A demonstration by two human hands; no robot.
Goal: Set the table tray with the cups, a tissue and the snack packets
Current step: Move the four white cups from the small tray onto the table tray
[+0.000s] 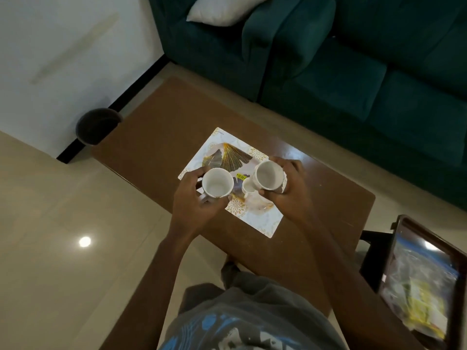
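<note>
While my left hand [199, 200] grips the left cup [217, 183] and my right hand [289, 190] grips the right cup [268, 176], both mouths up, the patterned table tray [255, 218] lies directly beneath them on the brown table [156, 127]. Its long axis runs diagonally from far left to near right. Each cup hangs over its own end, so I judge a straight lowering will do (a small white thing [248, 189] sits between them; I cannot tell what). The snack packets [424, 294] wait well off to my right, nearer my right hand.
</note>
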